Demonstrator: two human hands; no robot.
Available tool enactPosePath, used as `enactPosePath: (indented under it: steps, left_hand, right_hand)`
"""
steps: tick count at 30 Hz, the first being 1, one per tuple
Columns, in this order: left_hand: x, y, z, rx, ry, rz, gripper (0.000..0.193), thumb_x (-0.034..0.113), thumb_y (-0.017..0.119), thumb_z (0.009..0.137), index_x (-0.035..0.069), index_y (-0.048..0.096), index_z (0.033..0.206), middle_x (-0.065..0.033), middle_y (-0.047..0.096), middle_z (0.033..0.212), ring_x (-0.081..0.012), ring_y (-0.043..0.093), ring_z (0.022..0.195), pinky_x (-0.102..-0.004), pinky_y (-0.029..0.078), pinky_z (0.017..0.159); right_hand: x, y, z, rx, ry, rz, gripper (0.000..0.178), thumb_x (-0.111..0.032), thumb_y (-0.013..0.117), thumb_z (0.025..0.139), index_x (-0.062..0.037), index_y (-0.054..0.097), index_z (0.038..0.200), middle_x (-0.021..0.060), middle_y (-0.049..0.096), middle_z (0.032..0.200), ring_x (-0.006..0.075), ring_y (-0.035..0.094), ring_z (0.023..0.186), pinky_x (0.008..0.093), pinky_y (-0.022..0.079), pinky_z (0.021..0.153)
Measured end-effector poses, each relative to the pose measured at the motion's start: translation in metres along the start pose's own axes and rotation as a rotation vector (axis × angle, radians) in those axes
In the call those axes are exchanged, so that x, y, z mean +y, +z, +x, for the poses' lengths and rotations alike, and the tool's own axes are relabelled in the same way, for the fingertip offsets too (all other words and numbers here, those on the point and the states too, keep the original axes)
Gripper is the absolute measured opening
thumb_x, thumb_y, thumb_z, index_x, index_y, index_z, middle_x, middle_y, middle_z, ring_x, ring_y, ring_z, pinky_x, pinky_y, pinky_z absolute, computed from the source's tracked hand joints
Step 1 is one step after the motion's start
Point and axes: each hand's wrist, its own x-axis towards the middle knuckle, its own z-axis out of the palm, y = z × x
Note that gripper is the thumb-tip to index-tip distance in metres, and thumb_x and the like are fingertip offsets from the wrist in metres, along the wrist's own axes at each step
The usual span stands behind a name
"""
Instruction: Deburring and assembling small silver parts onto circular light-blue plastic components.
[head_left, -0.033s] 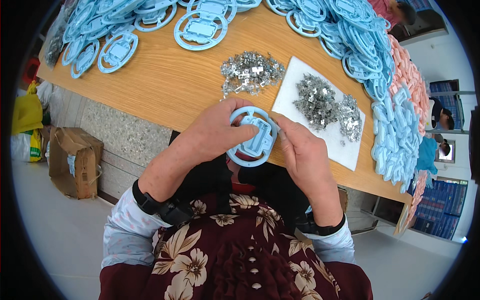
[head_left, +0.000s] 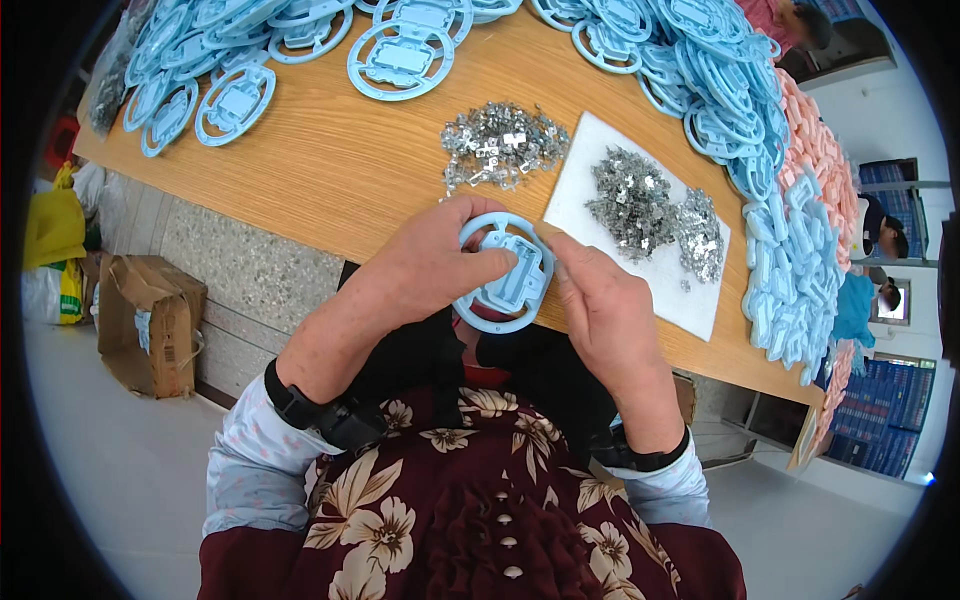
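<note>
Blue plastic ring part [head_left: 503,275] gripped by both hands, left [head_left: 432,262] and right [head_left: 600,312], at table edge [head_left: 300,190].

A pale blue round plastic frame [head_left: 503,275] is seen at centre, silver metal clips [head_left: 503,142] on a white sheet [head_left: 640,262] above, pink plastic pieces [head_left: 822,140] at right.

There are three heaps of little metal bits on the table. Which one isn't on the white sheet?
The leftmost heap, straight above the blue ring held in both hands, lies on bare wood. The other two heaps sit on the white sheet.
</note>
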Motion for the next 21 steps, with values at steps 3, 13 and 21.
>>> enactPosePath:
  steps: [3,13,21]
  left_hand:
    - [-0.001,-0.001,0.002,-0.012,-0.008,0.074,0.05,0.019,0.07,0.09,-0.005,0.054,0.131,-0.0084,0.066,0.111,-0.0125,0.063,0.1,-0.0277,0.052,0.087]
    - [0.007,-0.003,-0.005,-0.076,-0.021,-0.258,0.05,0.015,0.069,0.093,-0.003,0.05,0.135,-0.0076,0.065,0.116,-0.0122,0.063,0.104,-0.028,0.053,0.09]
    - [0.008,0.004,-0.009,-0.149,-0.076,-0.42,0.045,0.011,0.064,0.095,-0.003,0.049,0.135,-0.0088,0.065,0.12,-0.0134,0.064,0.108,-0.0296,0.053,0.093]
  right_hand:
    - [-0.011,0.007,0.003,-0.109,-0.024,-0.078,0.044,-0.01,0.064,0.089,-0.012,0.06,0.133,0.0136,0.068,0.089,0.0348,0.068,0.079,0.0436,0.055,0.068]
    - [0.0,0.008,0.0,0.098,0.328,0.416,0.028,-0.02,0.061,0.102,-0.0009,0.062,0.123,0.0036,0.065,0.081,0.0109,0.06,0.07,0.027,0.048,0.064]
    - [0.01,0.002,-0.001,-0.114,0.578,1.206,0.022,-0.02,0.059,0.104,-0.0006,0.063,0.115,-0.0036,0.064,0.089,0.0003,0.054,0.072,0.0185,0.042,0.058]
